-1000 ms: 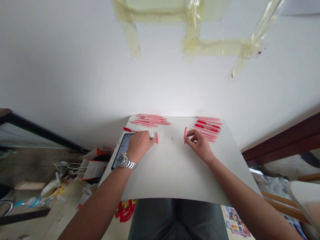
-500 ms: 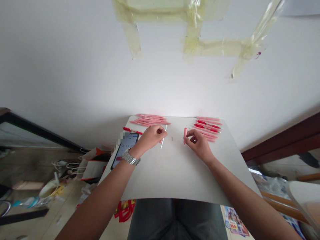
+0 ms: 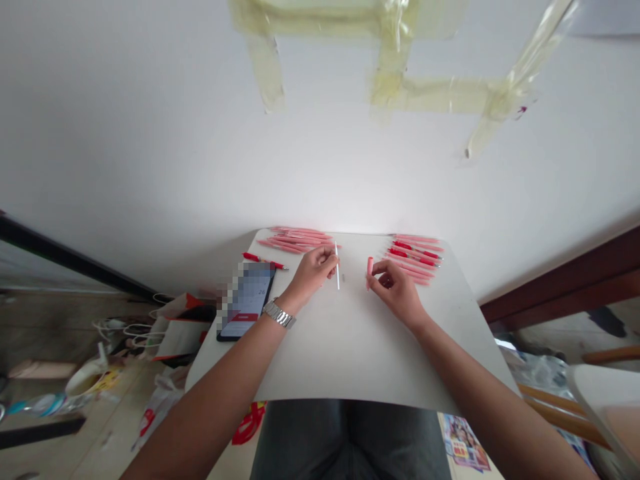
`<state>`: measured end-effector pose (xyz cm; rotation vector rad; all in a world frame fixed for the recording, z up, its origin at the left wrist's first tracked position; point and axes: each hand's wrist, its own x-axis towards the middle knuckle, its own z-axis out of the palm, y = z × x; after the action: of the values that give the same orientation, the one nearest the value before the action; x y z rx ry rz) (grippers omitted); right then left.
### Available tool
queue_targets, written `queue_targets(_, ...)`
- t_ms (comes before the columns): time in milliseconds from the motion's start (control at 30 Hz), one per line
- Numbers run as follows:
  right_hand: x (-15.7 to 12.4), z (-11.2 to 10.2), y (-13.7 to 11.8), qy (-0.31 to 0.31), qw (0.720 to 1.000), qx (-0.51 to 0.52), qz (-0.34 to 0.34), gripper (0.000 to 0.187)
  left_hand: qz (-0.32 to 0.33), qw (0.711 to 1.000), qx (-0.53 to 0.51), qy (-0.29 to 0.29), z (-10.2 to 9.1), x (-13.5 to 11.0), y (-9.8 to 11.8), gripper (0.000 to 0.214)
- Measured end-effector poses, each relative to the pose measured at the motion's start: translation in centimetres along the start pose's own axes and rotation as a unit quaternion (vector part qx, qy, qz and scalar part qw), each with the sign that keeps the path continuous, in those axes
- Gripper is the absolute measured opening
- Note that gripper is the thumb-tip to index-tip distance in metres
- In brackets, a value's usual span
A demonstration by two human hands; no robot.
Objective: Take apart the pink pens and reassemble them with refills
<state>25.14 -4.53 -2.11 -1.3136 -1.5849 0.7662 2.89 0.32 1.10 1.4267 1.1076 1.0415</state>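
Left hand (image 3: 316, 267), its fingertips drawn together, pinches a thin white rod (image 3: 338, 280) held nearly upright above the middle of the table (image 3: 340, 353). Right hand (image 3: 396, 283), loosely curled with thumb and forefinger nearly meeting, holds a short pink tube (image 3: 370, 265) on end, apart from the rod. Between the 2 hands lies a small greyish piece (image 3: 343, 278), too tiny to identify.

By the look of it, 1 pen is in separate parts: rod and tube are not joined, and the small piece lies loose, so this one seems partway through. Other pens lie in 2 groups; which of them, if any, are finished, I cannot tell.

Below the front edge is a lap in dark trousers (image 3: 345, 433). On the pale tabletop, a phone (image 3: 253, 303) lies beside the left forearm, with a red pen (image 3: 263, 261) just beyond it. Along the back edge sit a pile of pink pens (image 3: 300, 239) at left and, at right, more pink pens (image 3: 416, 239) with 2 red pens (image 3: 416, 257) among them. On the floor at left is a clear bottle (image 3: 50, 403). Farthest off, yellowed tape (image 3: 320, 25) crosses the white wall (image 3: 320, 153).
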Motion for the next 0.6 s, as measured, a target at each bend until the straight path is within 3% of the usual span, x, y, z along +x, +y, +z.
queue_targets(600, -0.4, -0.2, -0.2, -0.002, 0.998, -0.007, -0.058, 0.024, 0.070, 0.982, -0.172, 0.044, 0.9, -1.0, -1.7, 0.026)
